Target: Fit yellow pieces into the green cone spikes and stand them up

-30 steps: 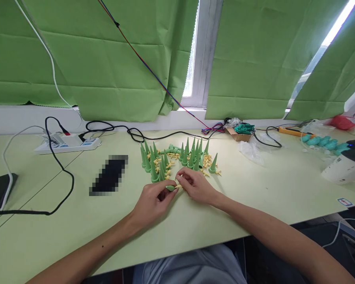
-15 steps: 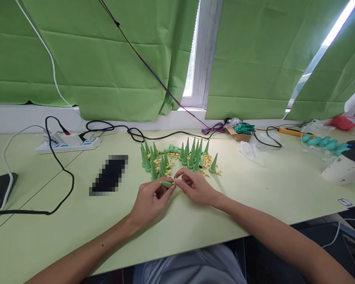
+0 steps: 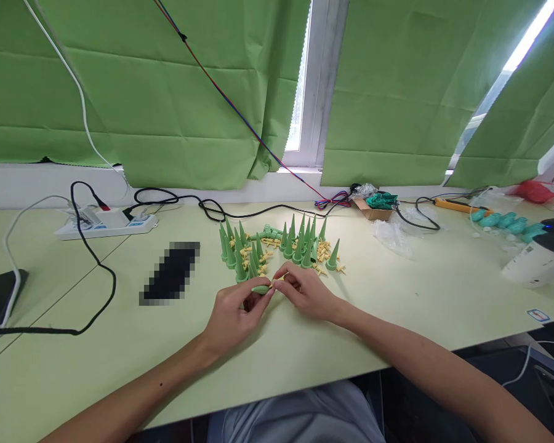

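Note:
My left hand (image 3: 237,307) is closed on a green plastic cone spike (image 3: 260,289), which lies sideways with its wide part toward the right. Fingertips of my right hand (image 3: 305,292) pinch a small yellow plastic piece (image 3: 272,284) at the end of that spike; most of the piece is hidden by the fingers. Just beyond my hands several green cone spikes (image 3: 298,249) stand upright on their bases in two groups. Small yellow branched pieces (image 3: 323,250) lie in a pile between and beside them. One spike (image 3: 334,255) stands apart at the right.
At the left are a blurred dark rectangle (image 3: 170,274) and a white power strip (image 3: 106,226) with black cables. A small cardboard box (image 3: 373,209) and clear plastic bags (image 3: 392,237) lie at the back right. A white container with a dark lid (image 3: 540,255) tips at the right edge.
The spike in my left hand has turned slightly, and its visible part sits a little lower and further right. Both hands have otherwise stayed in place.

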Tool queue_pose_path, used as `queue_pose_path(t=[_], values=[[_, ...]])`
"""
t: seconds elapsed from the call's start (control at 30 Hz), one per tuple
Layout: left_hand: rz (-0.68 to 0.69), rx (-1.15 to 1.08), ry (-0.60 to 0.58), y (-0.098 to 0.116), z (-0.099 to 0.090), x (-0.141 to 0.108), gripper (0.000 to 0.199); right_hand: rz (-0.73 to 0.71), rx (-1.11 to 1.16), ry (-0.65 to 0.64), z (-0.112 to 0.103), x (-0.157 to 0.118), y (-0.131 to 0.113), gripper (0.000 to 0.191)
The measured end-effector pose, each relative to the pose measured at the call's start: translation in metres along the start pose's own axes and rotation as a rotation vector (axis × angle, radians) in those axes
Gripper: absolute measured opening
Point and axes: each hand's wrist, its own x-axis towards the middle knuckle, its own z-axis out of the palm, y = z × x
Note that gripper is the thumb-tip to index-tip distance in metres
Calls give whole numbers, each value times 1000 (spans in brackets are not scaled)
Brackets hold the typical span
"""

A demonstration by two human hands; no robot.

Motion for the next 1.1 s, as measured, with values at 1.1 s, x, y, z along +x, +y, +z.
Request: queue_pose_path(t=[1.1], values=[[116, 81, -44, 0, -3, -1, 11, -64, -182, -12, -2, 0, 0, 42]])
